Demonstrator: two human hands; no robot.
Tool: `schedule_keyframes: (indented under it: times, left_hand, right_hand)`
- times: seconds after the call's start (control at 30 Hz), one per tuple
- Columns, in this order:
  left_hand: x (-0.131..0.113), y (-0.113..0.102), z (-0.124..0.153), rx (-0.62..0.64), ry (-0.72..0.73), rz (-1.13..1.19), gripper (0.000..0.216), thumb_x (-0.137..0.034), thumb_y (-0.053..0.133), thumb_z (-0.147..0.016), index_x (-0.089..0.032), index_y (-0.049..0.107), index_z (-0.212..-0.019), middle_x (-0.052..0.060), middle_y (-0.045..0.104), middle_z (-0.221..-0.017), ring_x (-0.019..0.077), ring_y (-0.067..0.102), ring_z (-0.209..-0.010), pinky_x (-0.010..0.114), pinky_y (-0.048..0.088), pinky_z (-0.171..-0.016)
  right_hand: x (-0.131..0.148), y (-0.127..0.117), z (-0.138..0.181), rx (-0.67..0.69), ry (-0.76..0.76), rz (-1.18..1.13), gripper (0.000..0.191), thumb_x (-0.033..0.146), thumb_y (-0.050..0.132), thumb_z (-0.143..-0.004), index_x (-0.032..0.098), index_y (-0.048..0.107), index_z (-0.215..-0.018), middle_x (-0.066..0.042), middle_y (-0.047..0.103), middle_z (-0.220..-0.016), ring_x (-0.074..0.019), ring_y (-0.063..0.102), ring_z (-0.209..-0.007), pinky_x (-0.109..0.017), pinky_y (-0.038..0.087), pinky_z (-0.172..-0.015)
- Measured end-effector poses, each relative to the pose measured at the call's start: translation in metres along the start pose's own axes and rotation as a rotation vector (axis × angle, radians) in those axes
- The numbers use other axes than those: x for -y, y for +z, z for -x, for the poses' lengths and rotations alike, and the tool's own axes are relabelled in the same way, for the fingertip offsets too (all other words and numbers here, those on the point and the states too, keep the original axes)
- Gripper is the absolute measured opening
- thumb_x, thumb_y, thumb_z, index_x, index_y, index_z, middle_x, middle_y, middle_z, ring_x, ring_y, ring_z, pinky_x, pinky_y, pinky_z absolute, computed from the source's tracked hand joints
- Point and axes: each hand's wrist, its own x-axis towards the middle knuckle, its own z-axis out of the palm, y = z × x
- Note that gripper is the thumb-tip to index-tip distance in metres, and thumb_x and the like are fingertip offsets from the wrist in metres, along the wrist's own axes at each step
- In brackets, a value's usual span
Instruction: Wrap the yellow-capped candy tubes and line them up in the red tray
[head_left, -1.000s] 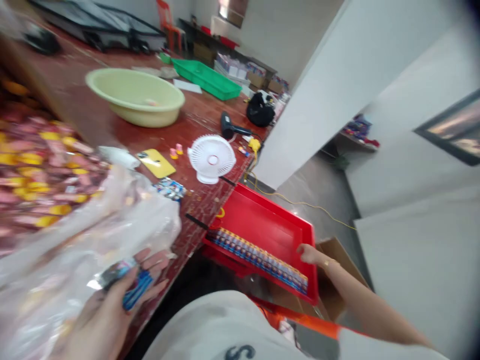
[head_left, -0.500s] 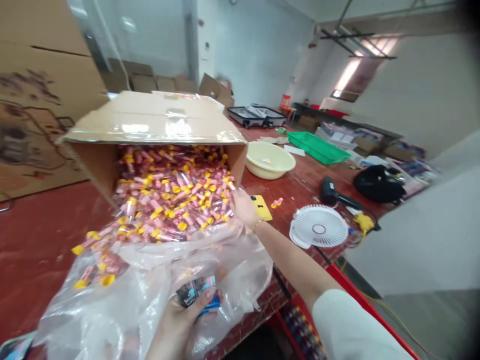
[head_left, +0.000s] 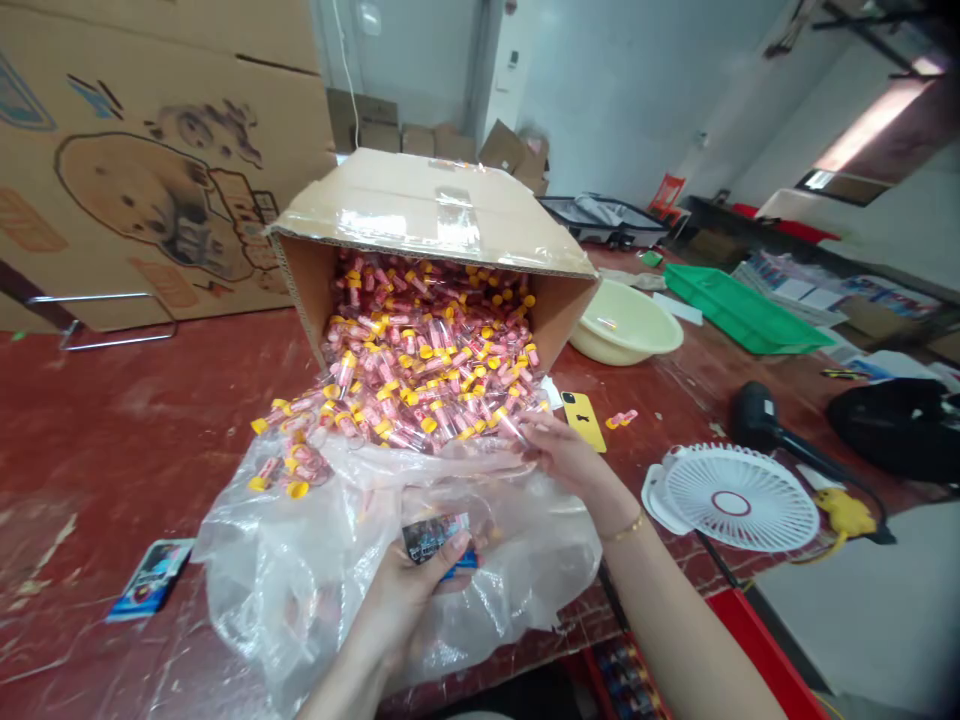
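Note:
My left hand (head_left: pixel 424 575) is closed around a small dark and blue printed packet (head_left: pixel 435 540), low over a crumpled clear plastic bag (head_left: pixel 300 590). At the right edge of a heap of small pink tubes with yellow caps (head_left: pixel 420 370), my right hand (head_left: pixel 566 455) has its fingertips closed on the end of one clear tube (head_left: pixel 511 428). The heap fills a cardboard box (head_left: pixel 450 215) lying on its side and spills out onto the bag. Fingers of the left hand behind the packet are hidden.
On the red table (head_left: pixel 217 400) lies a similar packet (head_left: pixel 152 580). Rightward are a cream basin (head_left: pixel 626 325), yellow phone (head_left: pixel 583 420), loose tubes (head_left: pixel 621 420), white fan (head_left: pixel 739 497), black hair dryer (head_left: pixel 757 415) and green tray (head_left: pixel 742 310). A large printed carton (head_left: pixel 150 190) stands left.
The view has turned left, so everything sits farther right in the picture. My right hand has drawn back slightly from the box's side and shows more clearly. The left hand still holds the packet.

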Motion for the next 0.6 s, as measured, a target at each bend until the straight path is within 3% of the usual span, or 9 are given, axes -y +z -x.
schedule_keyframes:
  times: [0.13, 0.2, 0.33, 0.43, 0.53, 0.6]
  left_hand:
    - [0.001, -0.001, -0.004, 0.036, -0.017, -0.055, 0.027, -0.039, 0.08, -0.057, -0.014, 0.073, -0.066, 0.007, 0.072, -0.064, 0.0199, 0.066, -0.064, 0.029, 0.052, -0.063]
    - [0.0, -0.002, -0.004, 0.038, -0.012, -0.072, 0.027, -0.038, 0.081, -0.055, -0.014, 0.071, -0.061, 0.006, 0.07, -0.059, 0.0194, 0.064, -0.058, 0.03, 0.051, -0.06]
    - [-0.002, -0.003, -0.003, 0.023, 0.067, -0.093, 0.025, -0.035, 0.083, -0.052, -0.016, 0.067, -0.058, -0.001, 0.062, -0.049, 0.0168, 0.059, -0.05, 0.029, 0.049, -0.054]
    - [-0.002, -0.002, -0.002, -0.005, 0.077, -0.105, 0.025, -0.033, 0.084, -0.052, -0.017, 0.066, -0.061, -0.003, 0.06, -0.049, 0.0154, 0.058, -0.049, 0.029, 0.051, -0.054]
    - [-0.002, -0.001, -0.003, 0.015, 0.075, -0.103, 0.025, -0.032, 0.084, -0.052, -0.017, 0.064, -0.056, -0.004, 0.057, -0.046, 0.0141, 0.056, -0.046, 0.028, 0.051, -0.052]
    - [-0.001, 0.0, -0.004, 0.036, 0.073, -0.087, 0.026, -0.031, 0.084, -0.051, -0.017, 0.063, -0.055, -0.004, 0.057, -0.045, 0.013, 0.055, -0.044, 0.028, 0.052, -0.052]
  right_hand:
    - [0.021, 0.016, 0.047, 0.361, 0.078, -0.557, 0.046, 0.036, 0.06, -0.082, 0.027, 0.044, -0.124, -0.002, 0.064, -0.094, -0.016, 0.066, -0.084, -0.037, 0.054, -0.079]
    - [0.035, 0.025, 0.057, 0.398, 0.028, -0.663, 0.051, 0.031, 0.066, -0.079, 0.031, 0.041, -0.123, 0.0, 0.062, -0.093, -0.0144, 0.063, -0.084, -0.037, 0.053, -0.081]
    - [0.057, 0.035, 0.062, 0.289, -0.227, -0.52, 0.039, 0.025, 0.064, -0.08, 0.03, 0.041, -0.111, 0.0, 0.054, -0.096, -0.013, 0.059, -0.083, -0.033, 0.051, -0.079]
    - [0.063, 0.032, 0.062, 0.293, -0.383, -0.303, 0.03, 0.02, 0.058, -0.085, 0.027, 0.042, -0.11, -0.002, 0.051, -0.096, -0.0139, 0.057, -0.083, -0.033, 0.05, -0.079]
    - [0.062, 0.029, 0.061, 0.342, -0.456, -0.141, 0.032, 0.018, 0.057, -0.084, 0.026, 0.044, -0.112, -0.002, 0.051, -0.096, -0.0151, 0.057, -0.086, -0.033, 0.05, -0.081]
    - [0.058, 0.03, 0.06, 0.378, -0.413, -0.155, 0.036, 0.019, 0.06, -0.082, 0.027, 0.045, -0.113, -0.002, 0.053, -0.096, -0.0149, 0.058, -0.085, -0.032, 0.051, -0.078]
